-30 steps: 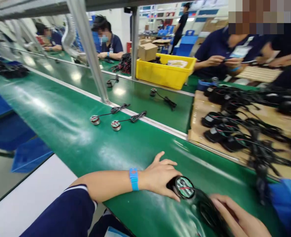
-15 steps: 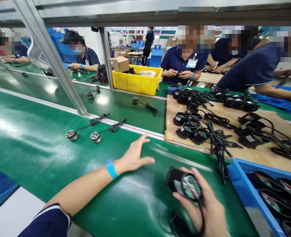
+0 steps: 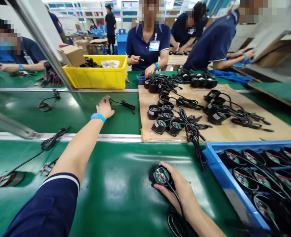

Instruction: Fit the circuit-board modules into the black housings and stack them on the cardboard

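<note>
On the green surface (image 3: 115, 217), a blue crate (image 3: 218, 172) fills the lower right. At lower centre, the right hand (image 3: 177, 186) clasps a round black housing (image 3: 160, 176); left of upper centre, the left hand (image 3: 105, 108) (its grip I cannot tell) is just beside a black cord (image 3: 128, 105).

From the right hand (image 3: 178, 187), the crate (image 3: 224, 177) of cups (image 3: 242, 179) sits at three o'clock, board (image 3: 221, 135) at one, bin (image 3: 96, 77) at eleven, motor (image 3: 15, 179) at nine.

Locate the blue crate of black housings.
In the head view, the blue crate sits at the lower right, to the right of the right hand and next to the near edge of the cardboard sheet.
</note>
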Motion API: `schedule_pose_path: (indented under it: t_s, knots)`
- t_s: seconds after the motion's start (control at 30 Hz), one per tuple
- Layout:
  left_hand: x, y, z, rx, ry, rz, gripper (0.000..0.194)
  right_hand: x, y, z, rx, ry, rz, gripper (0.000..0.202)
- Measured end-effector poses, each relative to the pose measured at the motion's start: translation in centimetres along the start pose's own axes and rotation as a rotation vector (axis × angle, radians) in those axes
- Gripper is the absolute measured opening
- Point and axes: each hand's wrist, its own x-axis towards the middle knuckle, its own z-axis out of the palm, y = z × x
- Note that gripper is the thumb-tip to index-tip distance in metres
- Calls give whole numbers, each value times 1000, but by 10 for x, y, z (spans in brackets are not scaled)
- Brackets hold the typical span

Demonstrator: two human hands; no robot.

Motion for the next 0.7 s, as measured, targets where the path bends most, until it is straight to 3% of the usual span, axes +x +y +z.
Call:
schedule_pose_path:
  t_s: [0.1, 0.23, 0.3, 0.37, 0.43, 0.53, 0.57, 0.67, 0.7]
  knots:
    - [37, -3, 5, 57, -46, 31, 101, -1, 10, 7, 39, -67, 53, 70]
    - [73, -3, 16, 93, -104, 49, 91, 1, 8, 7, 127, -37, 49, 104]
    - [83, -1, 21, 88, -109, 49, 77, 2, 2, 3, 92, -36, 12, 97]
    - [85, 0, 24, 81, -81, 28, 65, 0, -4, -5, 26, -43, -30, 76]
    - [81, 1, 23, 81, -47, 4, 58, -7, -9, -15, -36, 16, -25, 66]
    - [61, 2, 13, 86, -54, 23, 52, -12, -7, -21, -86, 215, 25, 73]
    - [51, 3, 6, 93, -64, 46, 51, -11, -6, -19, -74, 216, 16, 73]
    - [9, 10, -27, 158, -57, 150, 50, 0, -4, -8, -12, -33, 5, 58]
    - [-9, 13, -41, 191, -42, 193, 49, 3, -6, -6, -5, -55, 23, 56]
